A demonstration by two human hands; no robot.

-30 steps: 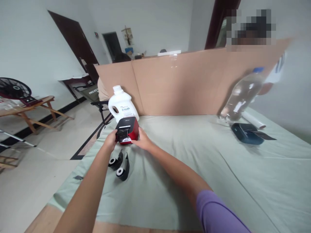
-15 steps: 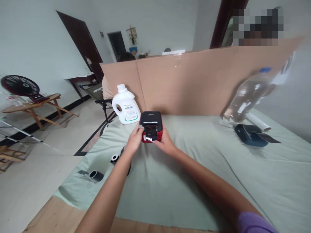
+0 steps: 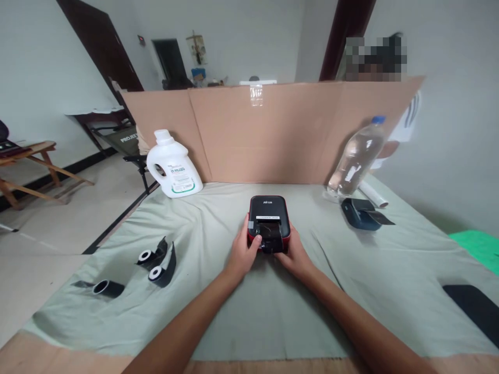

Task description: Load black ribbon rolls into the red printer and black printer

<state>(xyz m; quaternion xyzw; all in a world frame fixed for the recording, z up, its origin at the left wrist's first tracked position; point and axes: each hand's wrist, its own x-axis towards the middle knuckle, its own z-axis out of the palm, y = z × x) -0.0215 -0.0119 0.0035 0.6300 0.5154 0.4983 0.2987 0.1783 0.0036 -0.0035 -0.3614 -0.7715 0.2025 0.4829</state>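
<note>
Both my hands grip a black-and-red label printer (image 3: pixel 268 206) over the middle of the cloth. My left hand (image 3: pixel 241 255) closes on its left side, with the thumb at the front near a strip of dark film (image 3: pixel 273 244) hanging from the printer's slot. On the other side, my right hand (image 3: pixel 298 255) clasps the right edge, its fingertips partly hidden under the front. Whether the printer touches the cloth, I cannot tell. Loose rolls of dark film, one a black roll (image 3: pixel 108 289) and one with a white core (image 3: pixel 160 274), lie to the left.
A green cloth (image 3: pixel 234 327) covers the table. Behind stands a cardboard panel (image 3: pixel 268 135), with a white jug (image 3: pixel 175 171) at left and a clear bottle (image 3: pixel 356 158) leaning at right. A dark blue printer (image 3: pixel 360 221) and a black flat object (image 3: pixel 473 309) lie rightward. A person is beyond the panel.
The printer, held in both hands, has moved right, away from the white jug, and closer to me. My view has turned rightward, bringing the black flat object into sight.
</note>
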